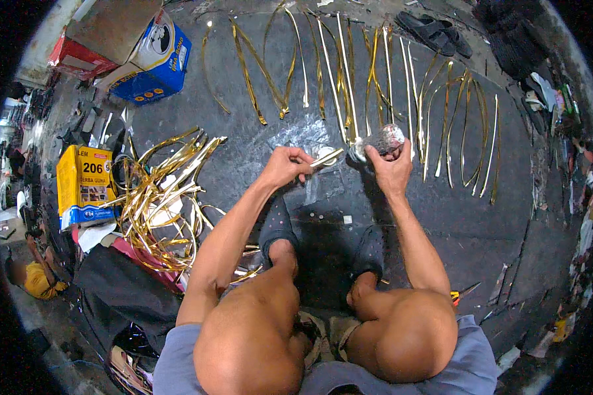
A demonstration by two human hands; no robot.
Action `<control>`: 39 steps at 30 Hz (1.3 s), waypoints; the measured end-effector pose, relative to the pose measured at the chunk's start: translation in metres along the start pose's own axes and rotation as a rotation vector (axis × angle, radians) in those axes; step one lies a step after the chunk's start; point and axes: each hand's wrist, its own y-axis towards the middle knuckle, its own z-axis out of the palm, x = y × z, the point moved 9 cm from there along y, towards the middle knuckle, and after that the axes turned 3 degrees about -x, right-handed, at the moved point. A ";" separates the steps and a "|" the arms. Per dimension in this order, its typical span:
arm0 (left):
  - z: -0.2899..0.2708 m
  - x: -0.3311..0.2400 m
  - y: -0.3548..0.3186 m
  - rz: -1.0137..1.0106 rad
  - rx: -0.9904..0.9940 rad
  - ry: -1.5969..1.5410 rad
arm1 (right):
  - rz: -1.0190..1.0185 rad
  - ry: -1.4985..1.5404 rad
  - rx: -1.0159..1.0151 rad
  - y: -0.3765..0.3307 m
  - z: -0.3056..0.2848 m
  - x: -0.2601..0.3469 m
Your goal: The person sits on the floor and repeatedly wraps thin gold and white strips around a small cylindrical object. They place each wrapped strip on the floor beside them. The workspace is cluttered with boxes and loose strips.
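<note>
My left hand [286, 166] is closed, pinching a short bundle of shiny gold-and-white strips [327, 157] between thumb and fingers. To its right, my right hand [393, 172] grips a grey, glue-crusted container [387, 136] whose narrower pale end points left, toward the held strips. A small gap separates that end from the strips. Beyond both hands, a row of gold strips [341, 79] lies spread across the dark mat, some bent into loops. What the container holds is hidden.
A tangled heap of gold strips [168, 204] lies at left beside a yellow-and-blue can [85, 184]. A blue box [155, 66] stands at the far left. Black sandals [433, 33] rest far right. A yellow-and-red-handled tool [464, 293] lies by my right knee.
</note>
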 end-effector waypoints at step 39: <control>0.027 -0.070 -0.016 0.635 -0.223 0.372 | 0.539 1.190 0.353 0.042 -0.091 0.112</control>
